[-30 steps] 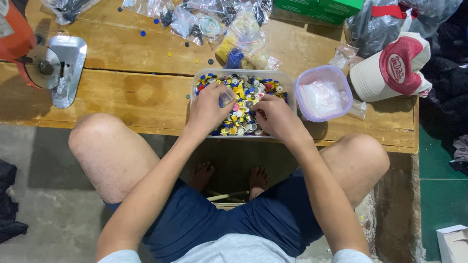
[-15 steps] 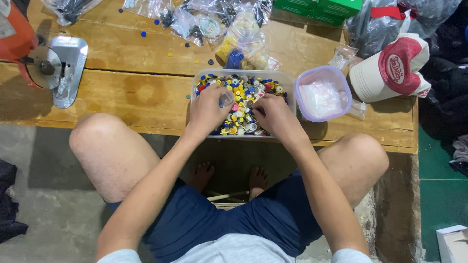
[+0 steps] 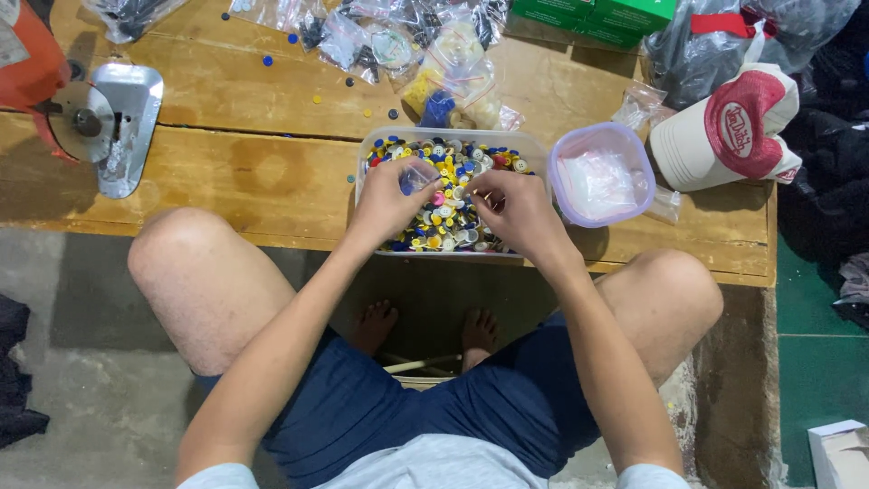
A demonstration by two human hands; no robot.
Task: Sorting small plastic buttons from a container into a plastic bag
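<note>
fingers [image 3: 484, 195] pinch buttons [image 3: 444, 213] inside tub rim [image 3: 453, 136]

I see a worn wooden counter [image 3: 226, 172] across twelve o'clock, grey concrete floor [image 3: 81, 380] at eight, green floor [image 3: 815, 362] at four, lit evenly.

My low bench of worn wooden planks [image 3: 226, 172] carries a clear plastic tub of mixed coloured buttons [image 3: 450, 195], with a round purple-rimmed plastic container [image 3: 599, 174] just beside it. Small clear plastic bags [image 3: 398, 41], a red-and-white cap [image 3: 729, 127], green cardboard boxes [image 3: 597, 14] and an orange power tool with a metal guard [image 3: 86, 118] lie on it too.
</note>
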